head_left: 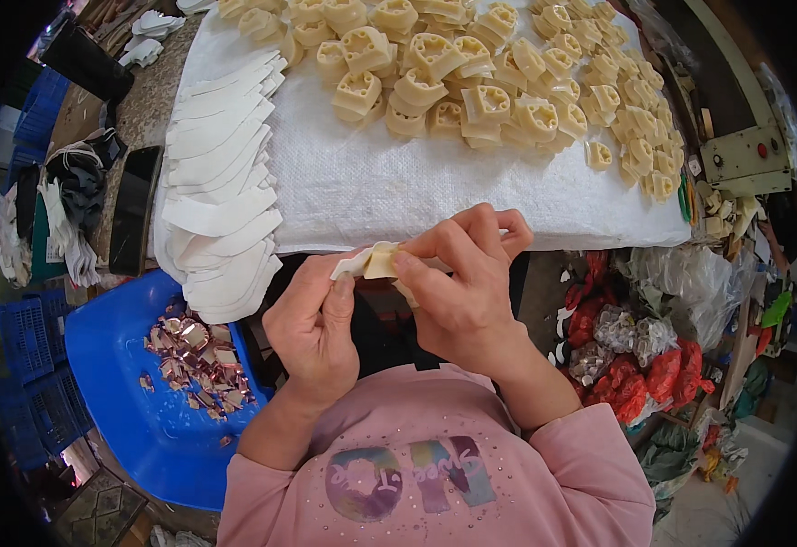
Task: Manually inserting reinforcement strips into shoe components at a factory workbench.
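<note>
In front of my chest, at the near edge of the white-covered table, both hands meet over one small piece of work. My left hand (pixel 312 321) pinches the end of a white sheet-material piece (pixel 354 263) between thumb and fingers. My right hand (pixel 464 278) is closed on a cream moulded block (pixel 383 263), which looks like a shoe heel and is mostly hidden by the fingers. The white piece lies against the block. Left of my hands, a fanned row of curved white pieces (pixel 219 205) overlaps along the table. Beyond them, many hollow cream blocks (pixel 435 56) lie heaped.
A blue basin (pixel 134 428) with shiny reddish scraps (pixel 200 351) stands at the left. A dark phone (pixel 136 211) lies beside the white cloth (pixel 325 196). Red and clear plastic bags (pixel 663 369) crowd the right side. A green metal box (pixel 746 162) with knobs stands beyond them.
</note>
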`<state>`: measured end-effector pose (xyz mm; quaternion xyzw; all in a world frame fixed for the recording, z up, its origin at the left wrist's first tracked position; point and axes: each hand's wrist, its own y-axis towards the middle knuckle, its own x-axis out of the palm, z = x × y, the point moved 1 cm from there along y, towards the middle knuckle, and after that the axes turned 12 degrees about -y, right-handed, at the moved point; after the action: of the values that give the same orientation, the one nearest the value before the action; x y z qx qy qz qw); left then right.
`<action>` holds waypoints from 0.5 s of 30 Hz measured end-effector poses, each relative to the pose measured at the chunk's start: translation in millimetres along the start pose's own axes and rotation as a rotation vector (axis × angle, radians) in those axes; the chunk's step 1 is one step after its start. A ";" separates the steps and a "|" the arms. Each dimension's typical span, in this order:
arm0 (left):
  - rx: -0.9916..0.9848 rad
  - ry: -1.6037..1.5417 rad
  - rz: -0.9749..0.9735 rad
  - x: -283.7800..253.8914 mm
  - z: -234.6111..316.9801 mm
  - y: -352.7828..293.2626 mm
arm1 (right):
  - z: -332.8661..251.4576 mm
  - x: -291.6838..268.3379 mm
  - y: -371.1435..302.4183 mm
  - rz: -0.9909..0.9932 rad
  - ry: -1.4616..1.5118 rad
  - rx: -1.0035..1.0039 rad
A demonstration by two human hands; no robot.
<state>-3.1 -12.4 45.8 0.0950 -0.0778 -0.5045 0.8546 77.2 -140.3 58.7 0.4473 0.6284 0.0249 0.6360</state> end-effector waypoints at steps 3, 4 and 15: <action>0.076 0.110 -0.047 1.7 -5.1 -1.7 | -0.2 -0.2 -0.7 -0.083 0.007 0.000; 0.140 0.174 -0.071 1.8 -7.6 -2.2 | -1.0 0.2 -1.2 -0.109 0.016 0.002; 0.172 0.068 -0.110 -4.8 -23.6 -0.8 | 15.5 20.2 -9.7 -0.029 0.328 0.046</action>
<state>-0.7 -6.6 22.5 0.1894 -0.0866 -0.5388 0.8163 89.0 -142.5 34.2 0.4426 0.7305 0.0741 0.5147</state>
